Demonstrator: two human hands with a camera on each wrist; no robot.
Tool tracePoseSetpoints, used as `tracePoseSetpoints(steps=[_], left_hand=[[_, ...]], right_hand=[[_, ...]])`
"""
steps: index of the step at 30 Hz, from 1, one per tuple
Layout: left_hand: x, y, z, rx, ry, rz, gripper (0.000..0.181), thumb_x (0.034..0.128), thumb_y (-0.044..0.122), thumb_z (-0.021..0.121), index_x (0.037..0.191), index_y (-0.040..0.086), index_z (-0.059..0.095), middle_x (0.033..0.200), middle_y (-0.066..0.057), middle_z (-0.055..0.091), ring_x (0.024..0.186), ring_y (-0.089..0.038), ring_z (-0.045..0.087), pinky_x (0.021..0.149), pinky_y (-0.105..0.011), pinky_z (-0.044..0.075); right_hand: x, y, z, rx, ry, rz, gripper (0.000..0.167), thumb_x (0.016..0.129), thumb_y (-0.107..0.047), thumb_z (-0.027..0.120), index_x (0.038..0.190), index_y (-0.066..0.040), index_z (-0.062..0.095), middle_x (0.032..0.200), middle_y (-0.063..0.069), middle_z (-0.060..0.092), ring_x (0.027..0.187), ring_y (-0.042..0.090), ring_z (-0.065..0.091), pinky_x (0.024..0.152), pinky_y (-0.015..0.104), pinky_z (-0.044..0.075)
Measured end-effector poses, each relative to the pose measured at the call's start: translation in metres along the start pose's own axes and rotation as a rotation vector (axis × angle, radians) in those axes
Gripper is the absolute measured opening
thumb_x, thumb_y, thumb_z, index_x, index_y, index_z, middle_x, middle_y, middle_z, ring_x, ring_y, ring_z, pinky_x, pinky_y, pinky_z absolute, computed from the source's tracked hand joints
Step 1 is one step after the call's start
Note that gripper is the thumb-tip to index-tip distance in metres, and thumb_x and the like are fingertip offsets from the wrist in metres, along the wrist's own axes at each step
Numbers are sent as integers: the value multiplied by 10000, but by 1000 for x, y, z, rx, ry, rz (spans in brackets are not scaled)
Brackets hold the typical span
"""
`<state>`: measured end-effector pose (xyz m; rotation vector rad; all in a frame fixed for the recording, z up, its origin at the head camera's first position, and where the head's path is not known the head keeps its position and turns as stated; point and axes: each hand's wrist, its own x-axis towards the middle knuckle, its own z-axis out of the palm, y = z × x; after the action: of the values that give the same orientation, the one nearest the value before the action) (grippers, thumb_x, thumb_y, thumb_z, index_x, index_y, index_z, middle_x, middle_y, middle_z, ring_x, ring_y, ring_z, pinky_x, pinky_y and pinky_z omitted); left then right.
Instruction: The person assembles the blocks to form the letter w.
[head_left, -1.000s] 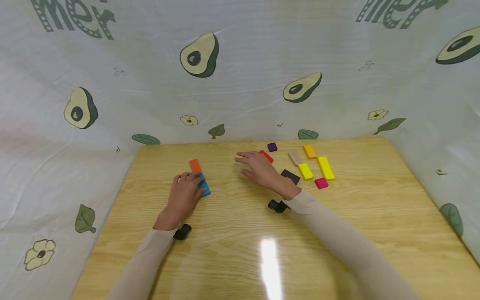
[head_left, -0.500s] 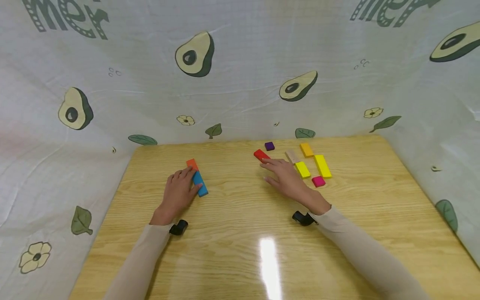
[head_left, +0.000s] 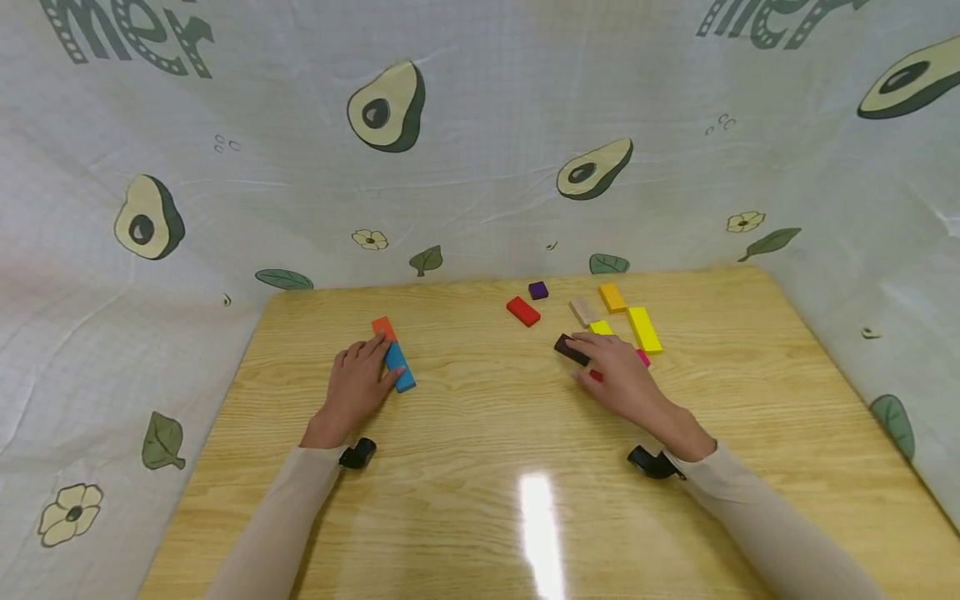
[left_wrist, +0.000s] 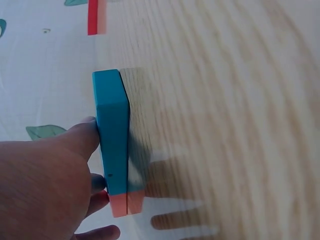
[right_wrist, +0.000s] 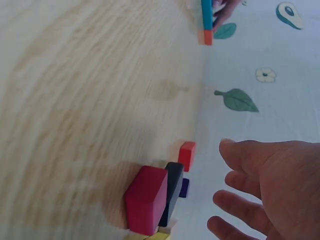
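In the head view, my left hand (head_left: 357,383) rests against a blue block (head_left: 401,369) and the orange block (head_left: 383,327) that touches it end to end. The left wrist view has thumb and fingers along one side of the blue block (left_wrist: 113,145). My right hand (head_left: 621,379) hovers with loose fingers over a dark block (head_left: 570,348) and a crimson block (head_left: 596,376), partly hiding both. Seen from the right wrist, that crimson block (right_wrist: 145,202) lies beside the dark block (right_wrist: 171,192), with the hand apart from them.
Around the right hand lie a red block (head_left: 523,311), a small purple block (head_left: 538,290), a beige block (head_left: 582,311), an orange-yellow block (head_left: 612,297), a long yellow block (head_left: 644,330), a partly covered yellow block (head_left: 601,328) and a pink block (head_left: 642,358). A patterned cloth (head_left: 480,167) backs the table.
My right hand has moved right and nearer to me, away from the red block, which is now fully visible. The left hand stays at the blue and orange blocks.
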<state>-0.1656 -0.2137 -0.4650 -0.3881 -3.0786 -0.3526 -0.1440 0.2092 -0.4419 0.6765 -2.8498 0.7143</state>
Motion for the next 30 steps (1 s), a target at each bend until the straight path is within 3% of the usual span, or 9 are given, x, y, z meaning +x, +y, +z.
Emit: tracePoseSetpoints(steps=[8, 16, 30], left_hand=[[0, -2, 2, -15, -1, -1, 648, 1074, 341, 636, 1571, -39, 466, 1633, -236, 429, 1437, -484, 411, 1171, -658, 312], [-1, 1, 1, -9, 3, -3, 625, 1075, 334, 637, 1557, -35, 489, 1628, -235, 437, 1427, -492, 424, 1165, -670, 319], [0, 3, 0, 7, -10, -18, 630, 1080, 337, 626, 1569, -29, 475, 1637, -228, 428, 1413, -491, 440, 1144, -676, 339]], right_hand=[[-19, 9, -3, -72, -1, 25, 477, 915, -106, 833, 1344, 46, 692, 1390, 243, 660, 1282, 470, 601, 1101, 633, 441], [-35, 14, -3, -75, 7, 46, 464, 908, -127, 838, 1318, 47, 708, 1353, 246, 675, 1255, 468, 606, 1052, 659, 458], [-42, 18, 3, -105, 19, 55, 378, 885, -132, 865, 1203, 45, 761, 1185, 196, 725, 1113, 409, 664, 930, 591, 523]])
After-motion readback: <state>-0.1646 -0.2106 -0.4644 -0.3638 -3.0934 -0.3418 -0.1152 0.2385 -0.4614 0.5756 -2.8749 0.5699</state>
